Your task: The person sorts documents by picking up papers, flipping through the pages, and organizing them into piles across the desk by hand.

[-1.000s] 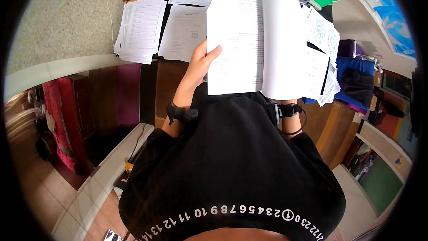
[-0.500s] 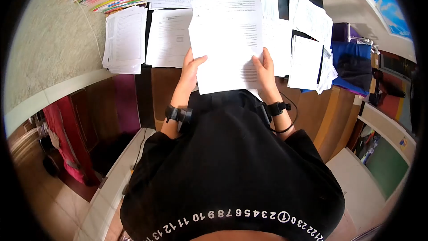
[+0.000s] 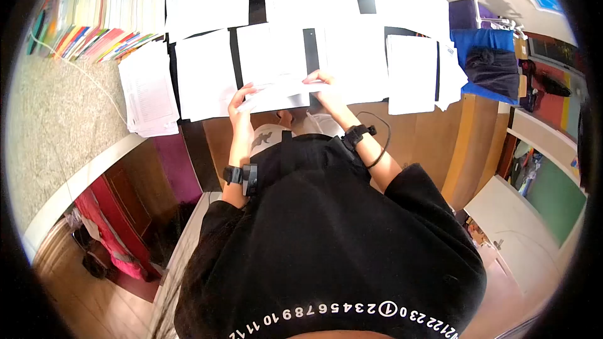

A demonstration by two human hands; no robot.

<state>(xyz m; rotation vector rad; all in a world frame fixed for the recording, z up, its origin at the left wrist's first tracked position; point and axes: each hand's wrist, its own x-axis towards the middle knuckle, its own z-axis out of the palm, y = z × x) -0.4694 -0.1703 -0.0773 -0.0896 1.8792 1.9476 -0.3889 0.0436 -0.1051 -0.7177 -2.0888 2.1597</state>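
A sheaf of white paper (image 3: pixel 281 90) is seen nearly edge-on at the table's front edge. My left hand (image 3: pixel 241 105) pinches its left end. My right hand (image 3: pixel 325 86) grips the opposite end, thumb and fingers closed around it. How many sheets it has, I cannot tell. Just behind it lie a paper stack (image 3: pixel 257 47) and, to the right, another stack (image 3: pixel 353 56). On the left are a pile of printed sheets (image 3: pixel 204 75) and a further pile (image 3: pixel 149 91). A stack (image 3: pixel 412 75) stands at the right.
Books (image 3: pixel 103 6) stand in a row at the back left beside a textured wall (image 3: pixel 69 97). More paper (image 3: pixel 210 3) covers the table's rear. A dark cloth (image 3: pixel 493 72) lies over something blue at the right. A cable (image 3: pixel 384 129) loops from my right wrist.
The paper has tipped from facing me to nearly edge-on and come down towards the table's front edge. Both hands still grip it. The view has shifted, showing more books at the left.
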